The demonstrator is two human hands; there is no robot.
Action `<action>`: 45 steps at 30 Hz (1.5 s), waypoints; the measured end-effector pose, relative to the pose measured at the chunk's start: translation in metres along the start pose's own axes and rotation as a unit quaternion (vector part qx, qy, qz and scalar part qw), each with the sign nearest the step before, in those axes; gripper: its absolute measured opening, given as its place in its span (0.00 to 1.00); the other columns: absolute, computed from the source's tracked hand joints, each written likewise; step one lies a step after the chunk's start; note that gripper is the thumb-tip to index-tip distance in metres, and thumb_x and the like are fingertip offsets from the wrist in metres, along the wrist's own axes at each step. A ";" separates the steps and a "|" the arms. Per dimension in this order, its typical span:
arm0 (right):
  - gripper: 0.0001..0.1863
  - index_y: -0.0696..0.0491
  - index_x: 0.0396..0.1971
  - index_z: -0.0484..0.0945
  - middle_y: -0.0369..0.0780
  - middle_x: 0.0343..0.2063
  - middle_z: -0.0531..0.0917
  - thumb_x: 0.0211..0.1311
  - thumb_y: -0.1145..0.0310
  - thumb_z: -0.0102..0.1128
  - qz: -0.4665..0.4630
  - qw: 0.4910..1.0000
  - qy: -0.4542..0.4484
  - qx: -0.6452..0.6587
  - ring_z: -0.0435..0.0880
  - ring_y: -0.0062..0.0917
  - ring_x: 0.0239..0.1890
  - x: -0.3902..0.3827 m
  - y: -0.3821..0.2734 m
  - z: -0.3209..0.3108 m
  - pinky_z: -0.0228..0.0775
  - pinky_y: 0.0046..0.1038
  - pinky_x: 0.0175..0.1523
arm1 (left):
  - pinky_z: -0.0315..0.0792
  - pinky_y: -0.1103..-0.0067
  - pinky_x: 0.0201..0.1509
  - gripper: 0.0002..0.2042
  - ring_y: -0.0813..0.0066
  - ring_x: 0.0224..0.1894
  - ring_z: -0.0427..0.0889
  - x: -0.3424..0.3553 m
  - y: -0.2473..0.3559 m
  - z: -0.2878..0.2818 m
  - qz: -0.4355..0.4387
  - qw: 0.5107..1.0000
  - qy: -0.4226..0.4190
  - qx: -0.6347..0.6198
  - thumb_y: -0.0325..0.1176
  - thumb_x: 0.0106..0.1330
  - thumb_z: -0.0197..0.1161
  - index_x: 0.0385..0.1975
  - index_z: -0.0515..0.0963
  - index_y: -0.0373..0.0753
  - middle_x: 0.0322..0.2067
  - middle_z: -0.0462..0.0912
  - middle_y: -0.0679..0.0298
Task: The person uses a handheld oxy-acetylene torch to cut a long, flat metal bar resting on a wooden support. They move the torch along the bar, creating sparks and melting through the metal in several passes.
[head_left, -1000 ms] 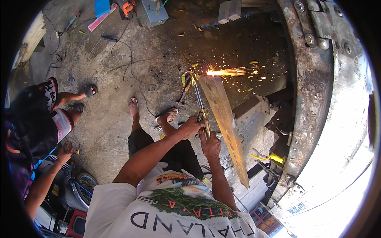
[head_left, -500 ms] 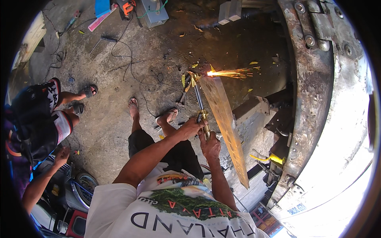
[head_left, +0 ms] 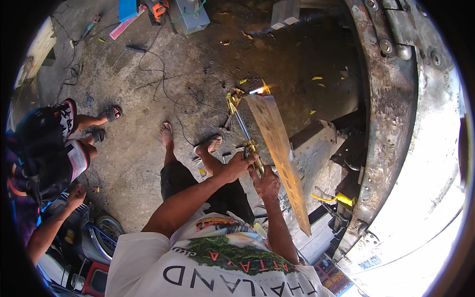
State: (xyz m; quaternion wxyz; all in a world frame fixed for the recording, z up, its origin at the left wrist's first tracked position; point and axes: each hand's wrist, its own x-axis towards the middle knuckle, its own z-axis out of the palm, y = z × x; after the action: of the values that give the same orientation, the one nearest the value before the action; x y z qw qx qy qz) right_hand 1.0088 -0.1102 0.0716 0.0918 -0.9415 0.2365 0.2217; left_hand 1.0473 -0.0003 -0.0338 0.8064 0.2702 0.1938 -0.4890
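Observation:
A brass and silver cutting torch slants away from me, with a small bright flame at its tip. My left hand is closed around the torch body near its valves. Just behind it, my right hand grips the rear of the brass handle. The flame plays by the far end of a long rusty-brown metal plate, which runs beside the torch on its right. Contact between flame and plate is hard to make out. Parts of the handle are hidden under my fingers.
A heavy worn steel frame and a bright white panel rise on the right. Dark cables trail over the concrete floor. At left a person stands near a wheel. A grey metal box lies far off.
The long shower of orange sparks has died down to a short bluish-white flame. The torch head has shifted slightly left, away from the plate's end. Both hands keep their hold.

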 end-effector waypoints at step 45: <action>0.36 0.57 0.30 0.74 0.57 0.24 0.81 0.54 0.32 0.59 -0.018 1.000 0.001 -0.012 0.82 0.56 0.33 0.008 0.012 -0.014 0.73 0.50 0.40 | 0.67 0.77 0.31 0.18 0.80 0.24 0.71 -0.010 0.033 0.031 0.002 0.994 0.008 0.109 0.48 0.66 0.64 0.30 0.74 0.37 0.24 0.75 0.66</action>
State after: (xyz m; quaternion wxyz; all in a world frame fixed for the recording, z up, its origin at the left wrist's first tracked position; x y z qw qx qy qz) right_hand 1.0142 -0.1280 0.0800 0.0842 -0.9470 0.2169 0.2214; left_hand 1.0737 0.0002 0.0042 0.7715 0.3607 0.1453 -0.5036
